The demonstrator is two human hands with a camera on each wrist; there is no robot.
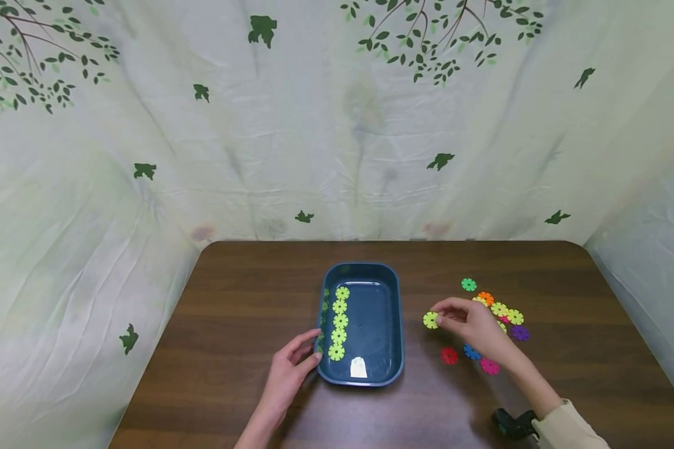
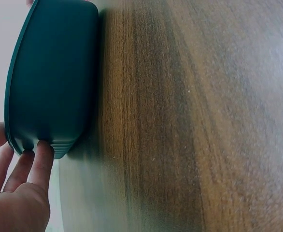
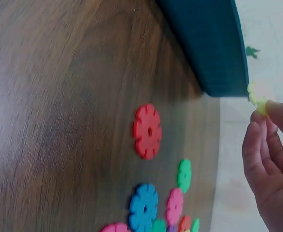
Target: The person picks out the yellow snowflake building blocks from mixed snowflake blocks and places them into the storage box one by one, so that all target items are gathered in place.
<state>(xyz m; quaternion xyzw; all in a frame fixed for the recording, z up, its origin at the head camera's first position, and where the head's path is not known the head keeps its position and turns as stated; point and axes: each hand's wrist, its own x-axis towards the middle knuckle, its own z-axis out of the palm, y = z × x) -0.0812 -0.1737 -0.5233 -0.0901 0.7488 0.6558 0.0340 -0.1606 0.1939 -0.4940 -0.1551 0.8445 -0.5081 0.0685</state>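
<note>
A blue tray (image 1: pixel 371 379) stands on the table, with several yellow-green flower-shaped discs (image 1: pixel 339 320) in a column along its left side. My left hand (image 1: pixel 293 368) holds the tray's left rim; in the left wrist view its fingertips (image 2: pixel 42 147) bear on the outer wall below the rim. To the right of the tray, my right hand (image 1: pixel 474 324) pinches one yellow-green flower disc (image 1: pixel 430 320) between thumb and fingers. The right wrist view shows that disc (image 3: pixel 257 94) upright at the fingertips, overlapping the tray's corner there.
Around and beyond my right hand lie loose flower discs: red (image 1: pixel 449 356), blue (image 1: pixel 472 352), pink (image 1: pixel 490 366), purple (image 1: pixel 520 332), green (image 1: pixel 468 284), orange (image 1: pixel 485 298) and several yellow-green ones (image 1: pixel 515 317). A leaf-printed curtain (image 1: pixel 337 125) hangs behind the brown table (image 1: pixel 247 299).
</note>
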